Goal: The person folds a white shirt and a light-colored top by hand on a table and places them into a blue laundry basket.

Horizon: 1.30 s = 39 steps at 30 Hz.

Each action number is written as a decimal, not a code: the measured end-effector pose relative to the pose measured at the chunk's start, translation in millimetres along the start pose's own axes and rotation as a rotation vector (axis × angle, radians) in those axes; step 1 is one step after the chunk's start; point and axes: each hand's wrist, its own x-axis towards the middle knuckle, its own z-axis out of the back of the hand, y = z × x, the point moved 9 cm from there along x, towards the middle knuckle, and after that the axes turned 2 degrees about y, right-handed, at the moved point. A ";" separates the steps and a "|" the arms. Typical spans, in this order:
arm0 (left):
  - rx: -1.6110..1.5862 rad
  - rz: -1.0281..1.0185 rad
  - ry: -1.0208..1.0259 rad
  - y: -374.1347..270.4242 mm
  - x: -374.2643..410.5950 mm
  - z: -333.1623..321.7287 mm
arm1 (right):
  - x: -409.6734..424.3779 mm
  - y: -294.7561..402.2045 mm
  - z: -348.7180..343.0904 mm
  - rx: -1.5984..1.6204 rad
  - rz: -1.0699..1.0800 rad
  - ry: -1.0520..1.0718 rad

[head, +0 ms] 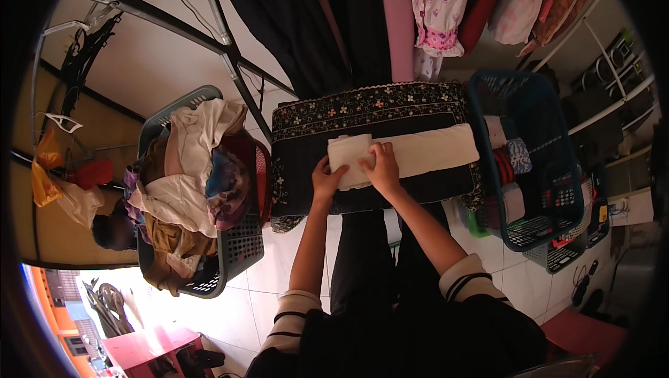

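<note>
A cream cloth [436, 150] lies as a long flat strip across a low surface covered with a black flower-embroidered cloth [313, 169]. Its left end is doubled over into a thick folded bundle [349, 156]. My left hand [326, 182] holds the bundle's left side, thumb on top and fingers at the edge, partly hidden. At the bundle's right edge, my right hand [384, 169] grips the fabric with thumb and bent fingers. The rest of the strip stretches flat to the right, beyond my right hand.
To the left stands a grey-green plastic basket [243, 245] heaped with loose clothes [180, 179]. A dark blue basket [567, 190] on the right holds several folded or rolled cloths [515, 203]. Garments [439, 7] hang beyond the surface. A black metal frame [157, 12] rises at upper left.
</note>
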 end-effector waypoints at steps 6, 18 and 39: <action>0.212 -0.201 -0.081 -47.1 -30.3 27.8 | -16.4 18.8 -56.7 0.300 -0.003 0.215; 0.228 -0.409 0.050 -47.9 -32.4 -47.4 | -15.8 -60.6 -4.5 0.709 -0.346 0.173; 0.370 -0.198 -0.023 -21.7 -24.0 -79.3 | -12.4 -21.5 49.6 -0.193 0.134 -0.051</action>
